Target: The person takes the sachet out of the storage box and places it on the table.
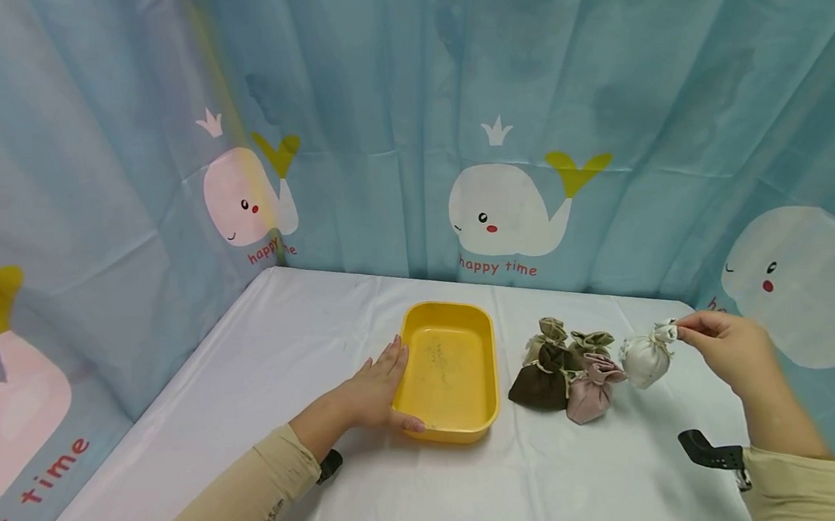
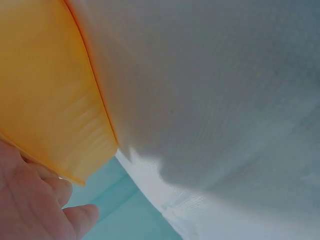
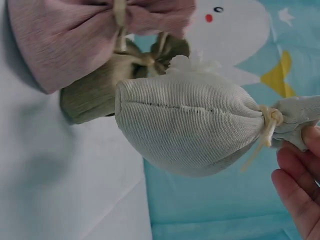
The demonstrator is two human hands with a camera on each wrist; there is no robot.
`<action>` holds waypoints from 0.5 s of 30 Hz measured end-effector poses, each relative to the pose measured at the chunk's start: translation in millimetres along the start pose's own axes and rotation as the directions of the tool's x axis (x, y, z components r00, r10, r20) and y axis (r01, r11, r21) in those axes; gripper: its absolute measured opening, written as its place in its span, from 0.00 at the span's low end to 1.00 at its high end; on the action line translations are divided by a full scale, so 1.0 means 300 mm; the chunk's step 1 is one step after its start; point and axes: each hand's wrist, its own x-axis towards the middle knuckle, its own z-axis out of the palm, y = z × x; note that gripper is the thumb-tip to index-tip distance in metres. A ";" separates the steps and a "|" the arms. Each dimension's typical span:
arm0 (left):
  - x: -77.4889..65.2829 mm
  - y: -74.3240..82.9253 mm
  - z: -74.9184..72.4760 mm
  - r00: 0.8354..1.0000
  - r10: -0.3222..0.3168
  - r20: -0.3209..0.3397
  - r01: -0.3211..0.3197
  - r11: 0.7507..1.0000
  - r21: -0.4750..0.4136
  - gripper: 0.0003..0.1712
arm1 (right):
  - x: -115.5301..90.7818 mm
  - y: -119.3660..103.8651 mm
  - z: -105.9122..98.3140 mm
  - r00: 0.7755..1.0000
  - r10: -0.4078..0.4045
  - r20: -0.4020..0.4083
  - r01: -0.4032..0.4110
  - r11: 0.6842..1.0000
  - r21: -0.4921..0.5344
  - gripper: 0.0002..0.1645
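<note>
Against the left rim of a yellow plastic tray [image 1: 442,384] rests my left hand [image 1: 377,390], fingers spread and thumb over the near corner. In the left wrist view, its fingers lie along the rim, beside the tray's outer wall [image 2: 60,90]. My right hand [image 1: 732,348] pinches the gathered neck of a white drawstring pouch [image 1: 646,359] above the table. The right wrist view shows this pouch [image 3: 190,120] plump and tied with a cream cord. Just left of it stand a pink pouch [image 1: 589,397], a dark brown pouch [image 1: 540,387] and olive pouches [image 1: 589,344].
A white cloth covers the table [image 1: 322,319]. Blue curtains [image 1: 366,208] printed with whales hang behind and at both sides. The pouches are clustered to the right of the tray. A black wrist camera mount [image 1: 713,451] sits by my right sleeve.
</note>
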 end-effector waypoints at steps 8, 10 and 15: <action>0.001 -0.002 0.004 1.000 0.001 -0.009 -0.001 1.000 0.009 0.78 | 0.010 0.061 0.070 0.999 -0.017 0.040 0.017 1.000 -0.004 0.14; 0.001 -0.002 0.005 1.000 0.001 -0.009 -0.001 1.000 0.009 0.78 | 0.012 0.076 0.088 0.999 -0.020 0.046 0.021 1.000 -0.015 0.13; 0.004 -0.003 0.008 1.000 -0.003 -0.007 0.004 1.000 0.002 0.78 | 0.014 0.099 0.123 0.999 -0.037 0.035 0.038 0.999 -0.024 0.11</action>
